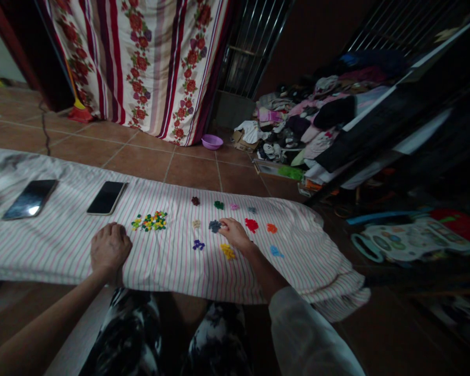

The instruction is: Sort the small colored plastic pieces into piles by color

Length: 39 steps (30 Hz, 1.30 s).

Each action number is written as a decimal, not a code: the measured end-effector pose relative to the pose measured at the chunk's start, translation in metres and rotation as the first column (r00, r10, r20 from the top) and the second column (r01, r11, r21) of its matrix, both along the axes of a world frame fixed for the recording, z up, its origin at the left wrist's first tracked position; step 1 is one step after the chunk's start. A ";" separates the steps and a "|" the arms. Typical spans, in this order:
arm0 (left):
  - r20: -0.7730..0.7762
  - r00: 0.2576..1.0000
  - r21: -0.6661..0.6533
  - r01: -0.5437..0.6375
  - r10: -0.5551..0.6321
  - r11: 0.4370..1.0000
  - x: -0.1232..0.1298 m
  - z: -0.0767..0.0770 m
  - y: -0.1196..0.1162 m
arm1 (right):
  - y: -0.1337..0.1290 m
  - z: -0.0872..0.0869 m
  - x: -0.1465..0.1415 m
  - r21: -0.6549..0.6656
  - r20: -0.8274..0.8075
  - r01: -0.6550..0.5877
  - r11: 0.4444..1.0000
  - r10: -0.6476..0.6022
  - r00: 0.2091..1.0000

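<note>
My right hand (235, 233) reaches over the striped cloth (168, 271), its fingertips pinched together at the edge of a dark grey pile of small pieces (214, 226). Whatever sits between those fingertips is too small to make out. Around it lie small single-colour piles: red pieces (251, 225), yellow pieces (227, 251), beige pieces (196, 223), purple pieces (198, 245), green pieces (219, 205) and others. Curled into a fist, my left hand (110, 246) rests on the cloth, left of a mixed pile of green, yellow, orange and white pieces (152, 221).
Two dark-screened devices, a tablet-like one (30, 199) and a phone (107, 198), lie at the left. Beyond the cloth stand a floral curtain (141, 68), a purple basin (212, 141) and a heap of clothes (297, 120). A toy panel (411, 237) is on the right.
</note>
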<state>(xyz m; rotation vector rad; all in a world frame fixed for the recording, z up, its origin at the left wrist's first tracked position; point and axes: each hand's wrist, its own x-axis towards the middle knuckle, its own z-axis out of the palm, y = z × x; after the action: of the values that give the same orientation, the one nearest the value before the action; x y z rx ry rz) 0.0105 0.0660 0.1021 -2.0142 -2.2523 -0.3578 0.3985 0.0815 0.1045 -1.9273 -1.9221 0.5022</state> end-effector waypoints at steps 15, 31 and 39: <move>0.019 1.000 0.011 -0.002 0.002 1.000 0.000 0.000 0.000 | 0.001 -0.008 0.004 0.086 0.045 -0.017 0.996 0.013 0.999; -0.005 1.000 0.004 -0.007 0.007 1.000 0.000 -0.001 -0.001 | 0.018 -0.016 -0.022 0.173 0.076 -0.283 0.943 0.274 0.959; -0.013 1.000 -0.005 0.003 -0.003 1.000 0.000 0.000 -0.001 | 0.017 -0.009 -0.038 0.216 0.077 -0.305 0.927 0.295 0.952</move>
<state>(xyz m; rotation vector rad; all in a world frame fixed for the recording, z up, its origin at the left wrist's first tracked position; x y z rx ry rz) 0.0101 0.0654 0.1019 -2.0164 -2.2457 -0.3388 0.3606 0.0984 0.0960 -1.5222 -2.2108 0.3082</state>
